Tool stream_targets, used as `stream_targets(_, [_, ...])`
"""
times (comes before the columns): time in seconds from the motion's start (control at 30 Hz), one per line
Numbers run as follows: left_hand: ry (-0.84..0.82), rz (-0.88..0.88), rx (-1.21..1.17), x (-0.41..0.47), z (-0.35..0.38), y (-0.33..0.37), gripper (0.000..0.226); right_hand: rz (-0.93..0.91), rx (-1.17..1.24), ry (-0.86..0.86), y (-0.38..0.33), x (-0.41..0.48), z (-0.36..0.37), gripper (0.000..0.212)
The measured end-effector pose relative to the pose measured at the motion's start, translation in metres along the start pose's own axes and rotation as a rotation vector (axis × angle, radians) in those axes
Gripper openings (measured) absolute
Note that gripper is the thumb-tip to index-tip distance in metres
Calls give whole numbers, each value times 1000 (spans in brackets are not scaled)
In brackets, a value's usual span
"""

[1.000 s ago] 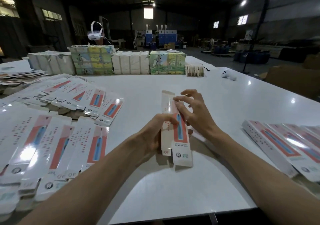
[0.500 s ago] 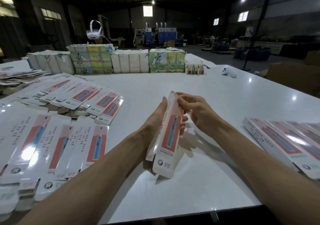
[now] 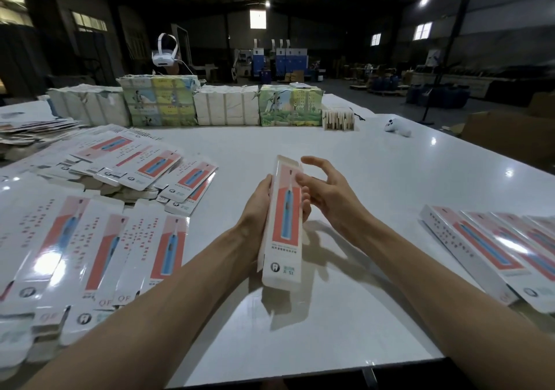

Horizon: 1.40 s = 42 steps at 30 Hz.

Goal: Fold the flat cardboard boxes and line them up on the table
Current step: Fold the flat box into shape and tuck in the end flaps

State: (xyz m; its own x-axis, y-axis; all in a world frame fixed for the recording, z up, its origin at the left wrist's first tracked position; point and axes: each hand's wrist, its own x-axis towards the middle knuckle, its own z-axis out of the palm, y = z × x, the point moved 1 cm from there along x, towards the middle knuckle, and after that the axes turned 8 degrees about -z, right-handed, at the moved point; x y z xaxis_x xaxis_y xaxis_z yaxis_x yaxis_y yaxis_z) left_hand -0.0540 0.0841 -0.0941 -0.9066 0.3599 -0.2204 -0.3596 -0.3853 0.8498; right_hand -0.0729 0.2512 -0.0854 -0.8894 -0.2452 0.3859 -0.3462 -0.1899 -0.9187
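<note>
A long white box (image 3: 282, 224) with a red panel and a blue toothbrush picture stands tilted above the white table (image 3: 345, 161), now squared into shape. My left hand (image 3: 258, 206) grips its left side from behind. My right hand (image 3: 322, 191) hovers at the box's upper right with fingers spread; whether a finger touches the top flap I cannot tell. Flat unfolded boxes (image 3: 99, 239) lie in overlapping piles on the left. A row of folded boxes (image 3: 492, 245) lies side by side at the right edge.
Wrapped bundles of packs (image 3: 222, 109) line the far side of the table, with a small pale stack (image 3: 338, 118) and a white controller (image 3: 396, 127) beyond. A white headset (image 3: 164, 50) sits on top of the bundles. The table's near edge (image 3: 300, 374) is close to me.
The box went from lying half flat in both hands to upright and squared. My right hand let go of its upper end and opened beside it.
</note>
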Motion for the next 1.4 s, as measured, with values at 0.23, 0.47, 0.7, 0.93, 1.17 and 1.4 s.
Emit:
stream_targets(0.23, [240,184,267,6,10,-9,39,-68,-71,70,-2,0,-9,53])
stream_targets(0.47, [58,219,312,3,21,-9,53,-96,-129,118,-3,0,-14,51])
stream_targets(0.7, [84,210,482,8,13,-11,100,-83,-146,83,-1,2,-14,33])
stream_targets(0.93, [172,183,575,8,10,-8,104,-88,-200,113,5,2,-10,31])
stream_targets(1.17, [62,188,647,8,13,-13,92,-94,-214,258,3,8,-23,21])
stream_targets(1.4, [98,163,704,6,14,-11,87,-126,-188,165,-5,5,-24,17])
